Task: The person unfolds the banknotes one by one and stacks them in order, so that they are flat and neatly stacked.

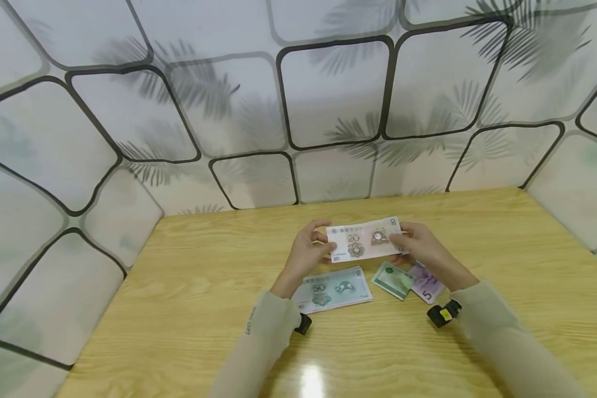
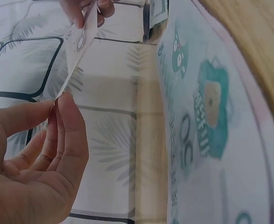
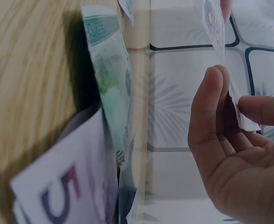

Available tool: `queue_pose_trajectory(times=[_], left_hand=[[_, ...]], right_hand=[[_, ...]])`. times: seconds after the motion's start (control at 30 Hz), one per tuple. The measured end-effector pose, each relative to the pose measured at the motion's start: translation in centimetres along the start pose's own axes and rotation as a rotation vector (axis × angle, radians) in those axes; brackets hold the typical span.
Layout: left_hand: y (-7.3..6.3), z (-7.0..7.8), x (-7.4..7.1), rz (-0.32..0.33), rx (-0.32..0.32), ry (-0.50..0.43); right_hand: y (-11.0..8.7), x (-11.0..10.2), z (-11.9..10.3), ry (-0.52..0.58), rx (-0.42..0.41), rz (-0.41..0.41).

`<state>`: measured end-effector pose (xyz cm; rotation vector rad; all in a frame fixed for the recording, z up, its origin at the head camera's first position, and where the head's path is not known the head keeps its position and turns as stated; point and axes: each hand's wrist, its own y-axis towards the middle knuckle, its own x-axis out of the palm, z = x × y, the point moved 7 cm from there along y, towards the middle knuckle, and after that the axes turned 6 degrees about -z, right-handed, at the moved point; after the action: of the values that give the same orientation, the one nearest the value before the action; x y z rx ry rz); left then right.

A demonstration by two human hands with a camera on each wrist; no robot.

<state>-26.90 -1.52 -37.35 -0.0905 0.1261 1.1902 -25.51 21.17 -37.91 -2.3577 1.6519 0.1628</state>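
Left hand (image 1: 302, 253) pinches one end of a 20 note (image 1: 363, 240) between thumb and fingers at its 9 o'clock; right hand (image 1: 424, 247) pinches the other end at 3 o'clock. Held between them, the note hangs above the worktop (image 1: 194, 276); whether a second sheet sits behind it, I cannot tell.

From it, a pile of 50 notes (image 1: 330, 290) lies at 7 o'clock, a green note (image 1: 394, 280) between 4 and 5, and a purple 5 note (image 1: 427, 286) at 4, beside the green one.

Pulling the hands apart too hard could tear the paper, while a loose pinch on either side could let that end droop. Both black wrist cameras (image 1: 441, 314) sit low near the paper, so a careless sweep might skew the pile or drag the purple note. The green note's raised edge, seen from the right wrist, could catch too.
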Motion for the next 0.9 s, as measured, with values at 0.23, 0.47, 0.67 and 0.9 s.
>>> queue_pose_trajectory(times=[0.23, 0.47, 0.67, 0.9], left_hand=[[-0.4, -0.2, -0.8, 0.022, -0.018, 0.048], [-1.2, 0.0, -1.9, 0.046, -0.01, 0.107], [-1.8, 0.3, -2.4, 0.033, 0.007, 0.102], [-2.4, -0.3, -2.9, 0.029, -0.011, 0.085]], right_hand=[[-0.1, -0.2, -0.3, -0.012, 0.005, 0.006], [0.4, 0.5, -0.5, -0.033, -0.016, -0.024], [0.6, 0.7, -0.7, -0.071, -0.03, -0.012], [0.7, 1.0, -0.7, -0.104, -0.042, -0.03]])
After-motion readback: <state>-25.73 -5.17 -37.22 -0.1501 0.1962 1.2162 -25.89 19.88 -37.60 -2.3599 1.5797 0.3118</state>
